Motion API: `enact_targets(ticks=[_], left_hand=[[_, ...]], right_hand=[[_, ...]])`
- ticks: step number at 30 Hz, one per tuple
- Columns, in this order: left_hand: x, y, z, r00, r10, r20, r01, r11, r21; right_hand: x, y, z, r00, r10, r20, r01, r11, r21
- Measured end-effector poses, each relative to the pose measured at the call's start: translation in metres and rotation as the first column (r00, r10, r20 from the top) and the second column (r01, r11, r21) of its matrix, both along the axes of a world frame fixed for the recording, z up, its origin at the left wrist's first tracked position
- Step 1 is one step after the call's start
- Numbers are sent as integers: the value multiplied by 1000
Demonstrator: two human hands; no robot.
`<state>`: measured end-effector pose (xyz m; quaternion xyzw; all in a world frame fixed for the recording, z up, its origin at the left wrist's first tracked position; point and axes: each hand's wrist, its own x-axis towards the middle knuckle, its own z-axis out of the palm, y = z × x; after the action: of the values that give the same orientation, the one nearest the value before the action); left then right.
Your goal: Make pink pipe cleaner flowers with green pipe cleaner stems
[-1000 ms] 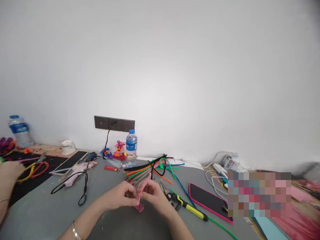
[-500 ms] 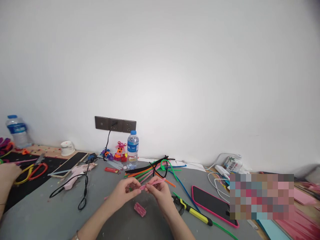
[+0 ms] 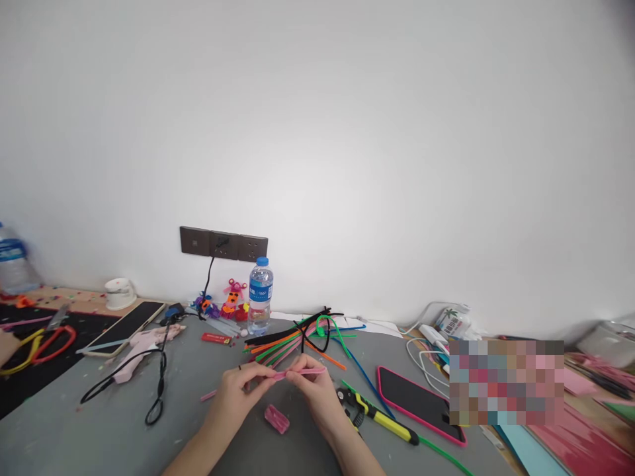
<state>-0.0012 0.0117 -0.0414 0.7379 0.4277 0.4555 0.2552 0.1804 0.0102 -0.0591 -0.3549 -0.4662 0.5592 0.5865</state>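
A pink pipe cleaner (image 3: 315, 371) runs level between my two hands, one end sticking out to the right. My left hand (image 3: 241, 390) pinches it with thumb and finger on the left. My right hand (image 3: 316, 390) grips it close beside, thumb and fingers pressed together. Below them a small pink block-like bundle (image 3: 276, 419) lies on the grey table mat (image 3: 198, 436). A short pink piece (image 3: 208, 395) shows by my left wrist. Behind my hands is a bunch of coloured pipe cleaners (image 3: 292, 340). Yellow-black pliers (image 3: 389, 423) lie right of my right hand.
A water bottle (image 3: 260, 297) stands near small pipe-cleaner figures (image 3: 232, 301). Leftward are a pink glue gun (image 3: 136, 354) with its black cord, a phone (image 3: 124, 328), scissors (image 3: 54, 344) and another person's hand (image 3: 6, 347). A pink-cased phone (image 3: 421, 404) lies to the right.
The view has turned slightly right. My left fingers have closed in, and the pipe cleaner now lies more level. The other person's hand has mostly left the picture at the left.
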Motion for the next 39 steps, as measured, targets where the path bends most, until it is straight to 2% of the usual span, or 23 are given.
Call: enact_targets(ticks=[5, 12, 17, 19, 22, 25, 30, 32, 36, 39], left_hand=[[-4, 1, -4, 1000, 18, -13, -18, 1000, -7], [-4, -2, 5, 998, 48, 39, -47, 998, -38], [-3, -1, 6, 991, 72, 111, -58, 990, -126], [-2, 1, 3, 977, 49, 206, -6, 978, -207], [2, 2, -1, 903, -6, 430, 184, 910, -373], [8, 1, -1, 824, -12, 566, 315, 840, -442], [14, -3, 6, 735, 34, 677, 375, 811, -448], [15, -4, 7, 705, 49, 708, 413, 783, -465], [15, -6, 5, 672, 79, 737, 481, 710, -514], [13, -5, 2, 657, 118, 745, 486, 688, -538]], right_hand=[[-1, -2, 0, 1000, 13, 6, -13, 1000, -3], [0, -2, 5, 998, -13, 61, 14, 1000, -8], [0, -3, 7, 992, -58, 115, 58, 998, 2], [-1, -3, 6, 989, -71, 129, 69, 997, 20], [-3, -3, 6, 989, -96, 115, 88, 993, 77], [-6, -6, 9, 988, -100, 115, 78, 980, 185], [-13, -13, 16, 951, -194, 239, 96, 924, 370], [-15, -16, 16, 933, -223, 282, 89, 903, 420], [-16, -20, 18, 911, -238, 337, 72, 896, 439], [-16, -21, 20, 903, -237, 359, 57, 893, 446]])
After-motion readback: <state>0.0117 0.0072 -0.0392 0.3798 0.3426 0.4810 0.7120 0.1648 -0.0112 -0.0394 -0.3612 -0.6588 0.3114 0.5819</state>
